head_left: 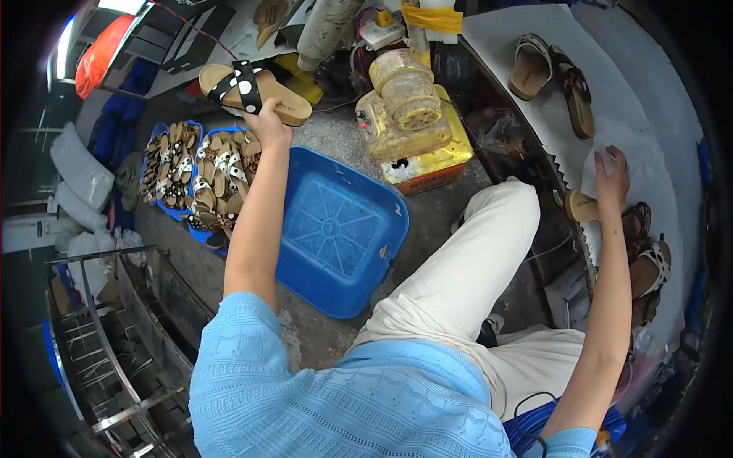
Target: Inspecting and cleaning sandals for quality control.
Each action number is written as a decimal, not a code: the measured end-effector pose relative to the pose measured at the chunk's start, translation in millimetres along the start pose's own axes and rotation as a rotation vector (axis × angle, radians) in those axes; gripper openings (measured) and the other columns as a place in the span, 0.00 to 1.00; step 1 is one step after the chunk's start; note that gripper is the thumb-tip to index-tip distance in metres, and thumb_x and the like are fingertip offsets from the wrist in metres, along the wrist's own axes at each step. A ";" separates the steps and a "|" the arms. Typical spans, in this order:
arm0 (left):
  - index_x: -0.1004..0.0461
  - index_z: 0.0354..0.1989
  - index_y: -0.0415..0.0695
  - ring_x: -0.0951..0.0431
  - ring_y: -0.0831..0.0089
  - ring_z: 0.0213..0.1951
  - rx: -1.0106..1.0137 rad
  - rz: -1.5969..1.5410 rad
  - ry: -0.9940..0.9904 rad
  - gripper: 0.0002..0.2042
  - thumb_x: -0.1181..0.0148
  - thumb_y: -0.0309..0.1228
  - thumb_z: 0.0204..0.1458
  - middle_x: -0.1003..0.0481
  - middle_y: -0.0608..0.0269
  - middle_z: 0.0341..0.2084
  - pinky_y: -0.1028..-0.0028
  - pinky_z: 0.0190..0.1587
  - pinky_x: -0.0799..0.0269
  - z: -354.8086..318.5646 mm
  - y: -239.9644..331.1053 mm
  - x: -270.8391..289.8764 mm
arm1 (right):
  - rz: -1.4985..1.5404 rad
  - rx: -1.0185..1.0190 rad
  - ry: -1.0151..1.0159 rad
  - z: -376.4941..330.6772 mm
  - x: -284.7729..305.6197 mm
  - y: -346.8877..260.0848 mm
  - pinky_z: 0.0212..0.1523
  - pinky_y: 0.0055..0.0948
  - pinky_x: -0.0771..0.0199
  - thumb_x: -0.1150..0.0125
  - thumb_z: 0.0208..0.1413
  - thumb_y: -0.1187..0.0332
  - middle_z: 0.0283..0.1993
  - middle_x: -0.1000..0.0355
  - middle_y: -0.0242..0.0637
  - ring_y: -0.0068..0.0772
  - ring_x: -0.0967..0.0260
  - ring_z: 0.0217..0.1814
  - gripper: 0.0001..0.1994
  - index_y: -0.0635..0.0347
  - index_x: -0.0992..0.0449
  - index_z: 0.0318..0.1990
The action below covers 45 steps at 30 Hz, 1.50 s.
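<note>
We note the left hand point(272, 126), fingers clenched on a dotted sandal point(246, 85) held up beyond the blue tray point(334, 227). Right hand point(611, 185) at the table point(653, 164), by a tan sandal point(580, 205); its grip we cannot tell.

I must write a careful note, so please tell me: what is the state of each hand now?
Left hand: closed on a black polka-dot slide sandal.
Right hand: looks open, fingers parted, no held item visible.

Tiny, illegible insole print point(293, 112) on the polka-dot sandal point(246, 86)
</note>
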<state>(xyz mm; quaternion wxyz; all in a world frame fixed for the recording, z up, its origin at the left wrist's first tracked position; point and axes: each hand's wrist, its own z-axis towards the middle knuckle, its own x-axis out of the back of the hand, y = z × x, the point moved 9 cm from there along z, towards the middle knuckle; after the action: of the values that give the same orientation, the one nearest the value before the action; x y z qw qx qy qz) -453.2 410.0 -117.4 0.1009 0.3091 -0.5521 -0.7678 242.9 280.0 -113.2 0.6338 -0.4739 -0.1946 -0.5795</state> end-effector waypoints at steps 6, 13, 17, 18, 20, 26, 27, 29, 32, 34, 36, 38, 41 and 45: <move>0.43 0.58 0.45 0.29 0.64 0.46 -0.063 0.046 -0.005 0.34 0.47 0.10 0.38 0.31 0.61 0.44 0.67 0.47 0.30 3.4 6.9 3.1 | 0.008 -0.022 0.213 -13.4 38.0 -31.7 0.55 0.41 0.37 0.38 0.51 0.63 0.48 0.29 0.40 0.46 0.37 0.54 0.19 0.60 0.29 0.49; 0.36 0.53 0.39 0.29 0.63 0.50 0.085 -0.128 -0.024 0.26 0.46 0.14 0.41 0.30 0.58 0.45 0.64 0.54 0.33 -64.9 16.3 -6.4 | 0.883 -0.313 -0.102 -70.9 34.4 -124.3 0.46 0.24 0.31 0.40 0.56 0.72 0.44 0.27 0.34 0.23 0.31 0.43 0.12 0.63 0.27 0.47; 0.45 0.62 0.35 0.38 0.53 0.62 0.261 -0.255 -0.331 0.33 0.50 0.21 0.41 0.35 0.45 0.57 0.58 0.66 0.46 -178.2 64.1 -61.9 | 1.283 -0.505 -0.554 -128.8 11.0 -217.3 0.45 0.24 0.27 0.40 0.57 0.73 0.43 0.27 0.36 0.23 0.29 0.44 0.15 0.67 0.29 0.51; 0.45 0.63 0.36 0.38 0.53 0.62 0.321 -0.268 -0.357 0.34 0.49 0.21 0.40 0.36 0.45 0.57 0.57 0.66 0.46 -207.1 75.7 -77.0 | 1.354 -0.527 -0.645 -138.7 9.9 -238.9 0.46 0.25 0.27 0.40 0.57 0.73 0.43 0.27 0.38 0.24 0.29 0.45 0.17 0.68 0.30 0.52; 0.46 0.63 0.36 0.39 0.52 0.62 0.399 -0.291 -0.385 0.35 0.49 0.22 0.40 0.37 0.44 0.58 0.57 0.67 0.46 -248.6 91.4 -96.7 | 1.481 -0.578 -0.719 -150.1 14.6 -273.4 0.45 0.24 0.25 0.39 0.56 0.74 0.43 0.27 0.40 0.25 0.29 0.45 0.19 0.69 0.31 0.54; 0.47 0.63 0.36 0.39 0.50 0.62 0.492 -0.270 -0.567 0.37 0.48 0.23 0.38 0.39 0.45 0.59 0.54 0.66 0.46 -302.9 114.7 -132.0 | 1.432 -0.562 -0.671 -158.8 42.6 -273.0 0.36 0.21 0.24 0.36 0.53 0.75 0.44 0.28 0.42 0.21 0.28 0.41 0.19 0.72 0.30 0.52; 0.47 0.63 0.36 0.39 0.50 0.62 0.486 -0.272 -0.579 0.37 0.48 0.23 0.37 0.38 0.45 0.59 0.55 0.66 0.46 -307.6 116.7 -135.1 | 1.416 -0.596 -0.654 -160.5 45.7 -268.5 0.34 0.19 0.25 0.37 0.53 0.75 0.40 0.27 0.40 0.20 0.28 0.37 0.17 0.72 0.28 0.50; 0.46 0.63 0.36 0.37 0.50 0.61 0.539 -0.274 -0.576 0.36 0.48 0.24 0.37 0.37 0.45 0.57 0.55 0.65 0.43 -317.5 113.7 -137.5 | 1.359 -0.606 -0.666 -164.5 51.0 -262.0 0.34 0.20 0.26 0.38 0.53 0.76 0.40 0.26 0.40 0.22 0.28 0.38 0.15 0.73 0.27 0.48; 0.44 0.62 0.35 0.35 0.51 0.60 0.569 -0.261 -0.614 0.35 0.48 0.23 0.37 0.35 0.44 0.55 0.56 0.63 0.40 -329.8 114.3 -144.4 | 1.341 -0.573 -0.622 -169.6 58.8 -253.8 0.33 0.21 0.26 0.38 0.54 0.75 0.36 0.25 0.39 0.22 0.28 0.34 0.13 0.73 0.25 0.46; 0.43 0.61 0.36 0.34 0.51 0.59 0.566 -0.263 -0.613 0.35 0.48 0.23 0.37 0.34 0.43 0.54 0.56 0.63 0.40 -334.4 116.1 -146.9 | 1.376 -0.532 -0.561 -169.2 66.9 -249.3 0.31 0.19 0.26 0.37 0.55 0.73 0.32 0.25 0.36 0.19 0.28 0.31 0.13 0.72 0.24 0.44; 0.43 0.60 0.36 0.33 0.53 0.58 0.589 -0.280 -0.626 0.34 0.48 0.23 0.37 0.34 0.43 0.54 0.57 0.62 0.38 -339.5 116.6 -147.7 | 1.386 -0.495 -0.535 -168.9 74.7 -246.4 0.31 0.20 0.26 0.38 0.54 0.73 0.33 0.25 0.37 0.19 0.28 0.31 0.13 0.73 0.24 0.45; 0.43 0.60 0.36 0.33 0.53 0.57 0.598 -0.266 -0.647 0.33 0.49 0.22 0.38 0.33 0.44 0.53 0.58 0.61 0.37 -345.8 118.6 -148.3 | 1.321 -0.552 -0.547 -168.4 76.8 -245.7 0.31 0.20 0.26 0.39 0.54 0.74 0.33 0.25 0.37 0.20 0.28 0.31 0.12 0.73 0.24 0.44; 0.41 0.58 0.37 0.29 0.58 0.53 0.614 -0.311 -0.672 0.31 0.48 0.18 0.39 0.32 0.48 0.50 0.61 0.56 0.32 -351.8 117.3 -148.1 | 1.250 -0.556 -0.526 -172.3 77.9 -239.8 0.31 0.20 0.26 0.39 0.55 0.73 0.33 0.25 0.37 0.21 0.28 0.30 0.11 0.73 0.23 0.43; 0.44 0.61 0.35 0.29 0.54 0.54 0.599 -0.283 -0.679 0.33 0.49 0.20 0.39 0.33 0.43 0.52 0.58 0.59 0.34 -350.5 117.9 -151.7 | 1.332 -0.444 -0.418 -169.0 87.7 -238.4 0.27 0.18 0.29 0.39 0.56 0.71 0.30 0.26 0.36 0.20 0.29 0.27 0.11 0.72 0.22 0.40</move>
<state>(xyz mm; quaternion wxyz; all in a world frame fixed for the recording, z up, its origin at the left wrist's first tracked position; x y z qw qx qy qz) -150.1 166.3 -24.8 -0.2842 0.1282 -0.7035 -0.6387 -5.2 120.9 -34.2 0.6905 -0.7097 0.1397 0.0055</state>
